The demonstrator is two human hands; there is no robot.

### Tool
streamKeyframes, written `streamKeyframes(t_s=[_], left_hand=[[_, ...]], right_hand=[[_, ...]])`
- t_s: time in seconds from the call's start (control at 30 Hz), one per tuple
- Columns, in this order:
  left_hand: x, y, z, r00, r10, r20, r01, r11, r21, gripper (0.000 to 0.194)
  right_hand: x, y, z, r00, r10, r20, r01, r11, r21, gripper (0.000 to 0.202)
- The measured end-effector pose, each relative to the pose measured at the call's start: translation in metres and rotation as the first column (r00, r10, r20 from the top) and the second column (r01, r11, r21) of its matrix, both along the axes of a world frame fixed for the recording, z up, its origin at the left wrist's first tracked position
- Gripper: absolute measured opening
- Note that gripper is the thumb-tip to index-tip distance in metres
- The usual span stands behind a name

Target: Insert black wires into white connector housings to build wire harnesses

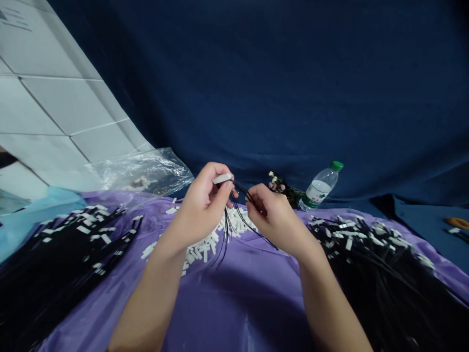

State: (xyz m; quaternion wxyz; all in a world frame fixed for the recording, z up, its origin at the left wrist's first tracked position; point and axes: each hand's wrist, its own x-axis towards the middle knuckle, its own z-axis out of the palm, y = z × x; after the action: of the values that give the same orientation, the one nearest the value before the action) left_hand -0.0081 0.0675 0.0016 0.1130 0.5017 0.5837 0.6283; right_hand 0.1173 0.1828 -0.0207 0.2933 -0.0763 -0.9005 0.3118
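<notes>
Near the middle of the view, my left hand [205, 203] pinches a white tag [222, 179] between thumb and fingers. Thin black cords [226, 225] hang below it. My right hand [273, 212], a little to the right, is closed around black cords that run across from the left hand. Behind and beneath both hands lies a heap of small white pieces [201, 249] on the purple cloth [234, 293]. The fingertips of the right hand are partly hidden by the hand itself.
Piles of black cords with white tags lie at the left [54, 264] and right [388, 274]. Behind are a clear plastic bag [161, 168], small flowers [277, 186] and a green-capped water bottle [320, 188]. A dark blue curtain [278, 78] hangs at the back.
</notes>
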Motion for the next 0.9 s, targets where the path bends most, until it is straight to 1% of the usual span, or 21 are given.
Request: streamKeyframes(t_s=[0.07, 0.13, 0.2, 0.33, 0.47, 0.57, 0.63, 0.77, 0.83, 0.9], left_hand=[[-0.007, -0.002, 0.004, 0.999, -0.019, 0.030, 0.017, 0.998, 0.053, 0.008], [-0.016, -0.007, 0.008, 0.998, -0.004, 0.063, -0.004, 0.992, 0.127, 0.008], [-0.026, -0.013, 0.012, 0.995, 0.018, 0.100, -0.038, 0.977, 0.208, 0.010], [-0.045, -0.026, 0.017, 0.991, -0.020, 0.133, -0.027, 0.937, 0.347, 0.015], [-0.056, -0.036, 0.020, 0.995, -0.068, 0.070, 0.031, 0.901, 0.433, 0.017], [-0.063, -0.046, 0.021, 0.996, -0.088, 0.031, 0.061, 0.867, 0.494, 0.019], [-0.068, -0.051, 0.021, 0.995, -0.095, 0.002, 0.079, 0.837, 0.542, 0.020], [-0.077, -0.058, 0.022, 0.992, -0.115, -0.059, 0.127, 0.782, 0.610, 0.017], [-0.082, -0.058, 0.023, 0.987, -0.137, -0.085, 0.159, 0.744, 0.649, 0.018], [-0.087, -0.058, 0.023, 0.979, -0.161, -0.121, 0.201, 0.708, 0.677, 0.021]], right_hand=[[-0.001, 0.006, -0.002, 0.997, -0.037, 0.063, 0.034, 0.998, 0.048, 0.010], [-0.001, 0.012, -0.004, 0.992, -0.069, 0.106, 0.061, 0.995, 0.081, 0.010], [0.000, 0.018, -0.004, 0.990, -0.082, 0.118, 0.072, 0.994, 0.084, 0.009], [0.006, 0.026, -0.002, 0.992, -0.120, 0.047, 0.116, 0.990, 0.083, 0.008], [0.013, 0.027, 0.001, 0.978, -0.201, -0.062, 0.209, 0.963, 0.167, 0.006], [0.015, 0.024, 0.002, 0.934, -0.272, -0.232, 0.328, 0.910, 0.253, 0.005], [0.015, 0.022, 0.003, 0.886, -0.272, -0.376, 0.396, 0.865, 0.308, 0.004], [0.013, 0.019, 0.004, 0.770, -0.135, -0.624, 0.482, 0.764, 0.429, 0.015], [0.013, 0.019, 0.004, 0.702, -0.069, -0.709, 0.544, 0.695, 0.471, 0.020], [0.014, 0.019, 0.005, 0.658, -0.018, -0.753, 0.591, 0.632, 0.501, 0.025]])
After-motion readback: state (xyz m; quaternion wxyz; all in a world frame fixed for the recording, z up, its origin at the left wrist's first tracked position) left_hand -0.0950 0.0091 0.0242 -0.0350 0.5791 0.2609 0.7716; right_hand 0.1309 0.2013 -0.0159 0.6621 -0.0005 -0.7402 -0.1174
